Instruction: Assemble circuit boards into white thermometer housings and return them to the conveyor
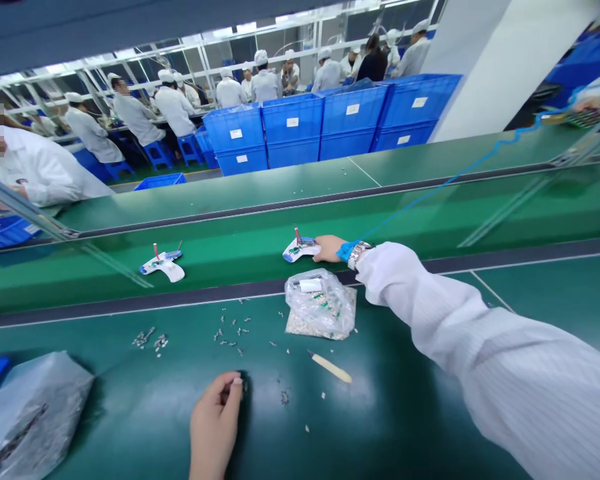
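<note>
Our R hand (329,248) was on the white plastic unit (300,251) on the green conveyor belt (430,217), fingers against its edge, grip unclear; a 2nd unit (163,265) sat further L on the belt. Our L hand (215,421) was pinched narrow near loose metal bits (230,333) on the green bench mat (400,413), can't tell if holding any, w/ a clear bag of parts (320,305) just below the belt.

Mat (390,420) dark green, 6 o'clock. Crates (293,123) bright blue, 12 o'clock. Sleeve (505,360) white, fine pinstripes, 4 o'clock. Wrist strap (345,251) blue. Plastic part (300,251) white and blue, 12 o'clock.
</note>
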Demonstrator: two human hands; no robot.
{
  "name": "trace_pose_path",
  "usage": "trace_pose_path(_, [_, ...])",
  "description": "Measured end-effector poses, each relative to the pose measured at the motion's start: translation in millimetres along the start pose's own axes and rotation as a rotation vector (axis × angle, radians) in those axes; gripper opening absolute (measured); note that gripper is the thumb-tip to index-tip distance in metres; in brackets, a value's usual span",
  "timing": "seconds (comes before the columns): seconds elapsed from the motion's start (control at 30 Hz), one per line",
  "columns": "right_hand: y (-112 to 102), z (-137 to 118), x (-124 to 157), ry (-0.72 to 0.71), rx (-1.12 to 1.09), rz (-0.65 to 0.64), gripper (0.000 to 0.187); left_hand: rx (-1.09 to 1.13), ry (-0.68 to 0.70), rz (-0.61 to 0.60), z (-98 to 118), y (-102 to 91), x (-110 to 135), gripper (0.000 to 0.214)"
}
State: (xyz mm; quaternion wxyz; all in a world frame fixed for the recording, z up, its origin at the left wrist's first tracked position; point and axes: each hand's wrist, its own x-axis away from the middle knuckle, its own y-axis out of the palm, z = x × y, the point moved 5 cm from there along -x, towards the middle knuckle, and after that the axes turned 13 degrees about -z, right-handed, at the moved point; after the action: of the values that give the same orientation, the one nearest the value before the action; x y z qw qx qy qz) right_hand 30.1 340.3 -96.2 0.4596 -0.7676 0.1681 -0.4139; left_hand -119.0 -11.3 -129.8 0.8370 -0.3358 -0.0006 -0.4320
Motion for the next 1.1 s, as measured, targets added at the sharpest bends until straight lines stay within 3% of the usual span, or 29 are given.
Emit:
trace_pose_path(0.13, [-20, -13, 56, -0.145, -0.056, 0.091, 0.027, 0.055, -0.009, 0.023, 14, -9.5, 12, 0.043])
trace_pose_path(0.27, [-23, -49, 130, -0.435, -0.087, 0.104, 0.036, 0.150, 0.096, 0.011, 49, -18.0, 33, 0.038])
trace_pose_path(0.37, [-10, -79, 174, -0.764, -0.258, -0.047, 0.033, 0.348, 0.264, -0.106, 82, -12.9, 40, 0.028])
trace_pose_path(0.43, [6, -92, 190, -0.918, -0.534, -0.252, 0.027, 0.556, 0.342, -0.263, 100, 0.1, 41, 0.026])
trace_pose_path(0.57, [54, -101, 201, -0.924, -1.255, -0.718, 0.040, 0.854, 0.341, -0.421, 118, 31.2, 44, 0.037])
trace_pose_path(0.67, [89, -103, 205, -0.852, -1.587, -0.874, 0.049, 0.920, 0.221, -0.452, 122, 52.7, 52, 0.048])
trace_pose_path(0.77, [111, -104, 210, -0.856, -1.715, -0.921, 0.053, 0.947, 0.111, -0.512, 122, 68.4, 61, 0.046])
trace_pose_path(0.97, [133, -102, 219, -0.933, -1.729, -1.035, 0.060, 0.943, 0.093, -0.592, 124, 80.0, 65, 0.020])
trace_pose_path(1.1, [136, -108, 222, -1.198, -1.800, -1.131, 0.060, 1.016, 0.171, -0.643, 126, 79.0, 62, 0.039])
